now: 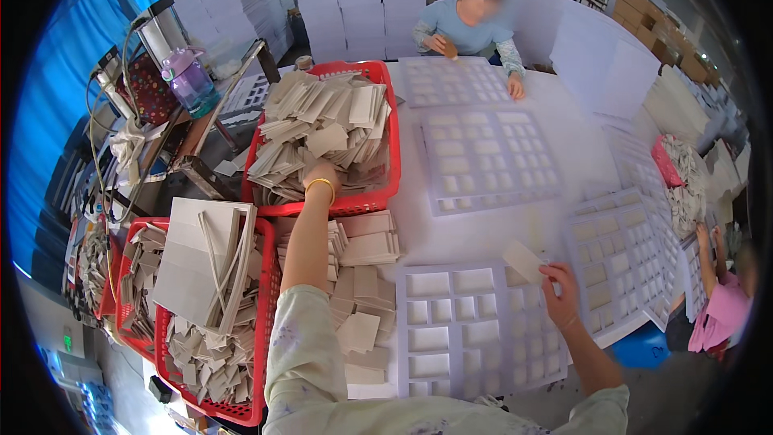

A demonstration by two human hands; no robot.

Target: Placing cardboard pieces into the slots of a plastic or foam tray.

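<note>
My left hand, with a yellow bangle at the wrist, reaches into a red plastic basket. It touches the heap of loose grey cardboard pieces; its fingers are hidden among them. My right hand pinches a rectangular cardboard piece between thumb and fingers, above the table. Below and left of that hand lies a white compartment frame with rectangular openings of several sizes. Another such frame is next to it, partly covered.
Stacked cardboard pieces lie left of the frame. Another red basket of cardboard stands at the lower left. Across the white table, a co-worker holds a brush over a frame. More frames are at the right.
</note>
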